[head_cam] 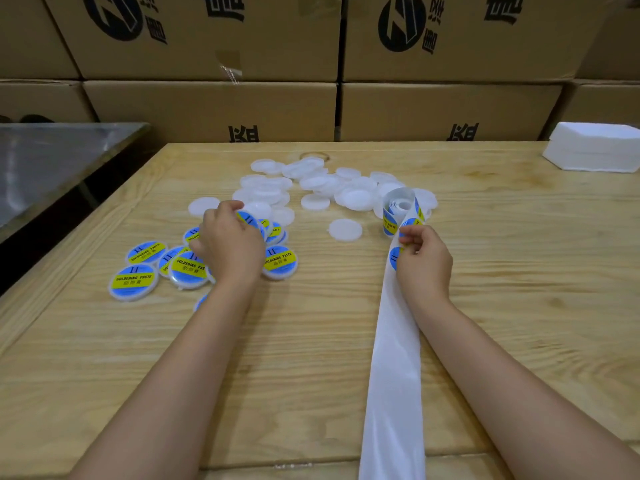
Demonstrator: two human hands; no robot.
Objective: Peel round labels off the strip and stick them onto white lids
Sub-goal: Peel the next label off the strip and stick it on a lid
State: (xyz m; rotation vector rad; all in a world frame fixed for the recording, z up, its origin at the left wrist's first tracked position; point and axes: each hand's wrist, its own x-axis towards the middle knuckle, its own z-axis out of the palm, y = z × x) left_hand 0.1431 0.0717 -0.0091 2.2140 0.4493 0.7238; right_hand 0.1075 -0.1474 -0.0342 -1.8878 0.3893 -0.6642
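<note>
A pile of plain white lids [311,185] lies at the middle back of the wooden table [519,271]. Several lids with blue and yellow round labels [145,252] lie at the left. My left hand [230,244] rests over them, fingers closed on a labelled lid [247,220]. The label strip [394,358] runs from a small roll [398,206] toward me as bare white backing. My right hand [424,258] pinches a blue round label [408,226] at the strip just below the roll. One white lid [345,230] lies alone between my hands.
Stacked cardboard boxes [214,109] wall off the back of the table. A white stack of sheets [595,150] sits at the back right corner. A metal table [52,161] stands to the left across a dark gap.
</note>
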